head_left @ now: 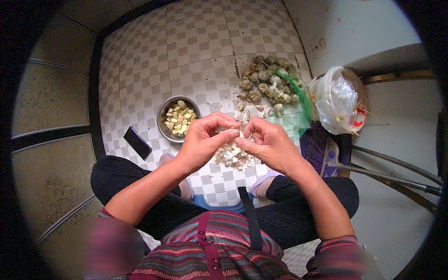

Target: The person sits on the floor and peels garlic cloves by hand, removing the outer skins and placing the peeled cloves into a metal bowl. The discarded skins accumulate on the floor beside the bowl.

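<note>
Between my fingertips is a pale garlic clove [241, 134], mostly hidden by them. My left hand [209, 135] pinches it from one side with thumb and forefinger. On the other side, the thumb and curled fingers of my right hand [268, 140] also touch it. Directly beneath lies a heap of garlic skins [232, 156] on the floor. A steel bowl [159, 126] holding peeled garlic cloves [179, 118] stands just beyond my left wrist. Farther off to the right is a pile of whole garlic bulbs [267, 78], partly on a green mesh bag [303, 105].
A black mobile phone [137, 142] lies on the checked tile floor [196, 38] at left. To the right stands a bin lined with a white plastic bag [334, 101], with thin sticks poking out. Near it are a purple dustpan-like thing [316, 150] and metal tubes [395, 176].
</note>
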{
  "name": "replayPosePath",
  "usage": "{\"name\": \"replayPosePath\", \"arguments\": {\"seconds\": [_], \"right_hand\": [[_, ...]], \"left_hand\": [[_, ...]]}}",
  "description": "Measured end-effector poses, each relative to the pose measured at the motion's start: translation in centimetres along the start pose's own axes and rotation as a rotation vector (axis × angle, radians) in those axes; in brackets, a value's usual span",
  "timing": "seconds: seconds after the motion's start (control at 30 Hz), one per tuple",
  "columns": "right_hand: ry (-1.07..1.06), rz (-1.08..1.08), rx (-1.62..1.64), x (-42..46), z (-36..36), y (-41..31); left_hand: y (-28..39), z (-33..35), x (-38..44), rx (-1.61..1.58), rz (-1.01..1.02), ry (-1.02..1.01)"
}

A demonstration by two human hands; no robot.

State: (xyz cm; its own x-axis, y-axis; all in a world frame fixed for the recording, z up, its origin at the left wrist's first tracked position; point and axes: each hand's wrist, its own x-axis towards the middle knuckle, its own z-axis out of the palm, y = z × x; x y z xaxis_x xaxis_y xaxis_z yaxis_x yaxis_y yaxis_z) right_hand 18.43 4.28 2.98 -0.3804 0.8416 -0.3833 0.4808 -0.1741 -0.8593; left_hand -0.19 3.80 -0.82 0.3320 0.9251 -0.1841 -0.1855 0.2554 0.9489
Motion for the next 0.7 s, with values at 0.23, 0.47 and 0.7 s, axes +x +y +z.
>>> {"name": "replayPosePath", "arguments": {"seconds": [0.23,0.47,0.7], "right_hand": [[-0.192,0.199,0.545,-0.2,0.3,0.0],[-0.152,0.206,0.293,-0.7,-0.1,0.9],[-0.017,-0.211,-0.178,-0.9,0.1,1.0]], "left_hand": [[0.1,-0.3,0.1,-0.184,-0.143,0.090],[-0.3,0.3,0.4,-0.279,-0.182,0.080],[-0.2,0.4,0.1,-0.251,-0.255,0.059]]}}
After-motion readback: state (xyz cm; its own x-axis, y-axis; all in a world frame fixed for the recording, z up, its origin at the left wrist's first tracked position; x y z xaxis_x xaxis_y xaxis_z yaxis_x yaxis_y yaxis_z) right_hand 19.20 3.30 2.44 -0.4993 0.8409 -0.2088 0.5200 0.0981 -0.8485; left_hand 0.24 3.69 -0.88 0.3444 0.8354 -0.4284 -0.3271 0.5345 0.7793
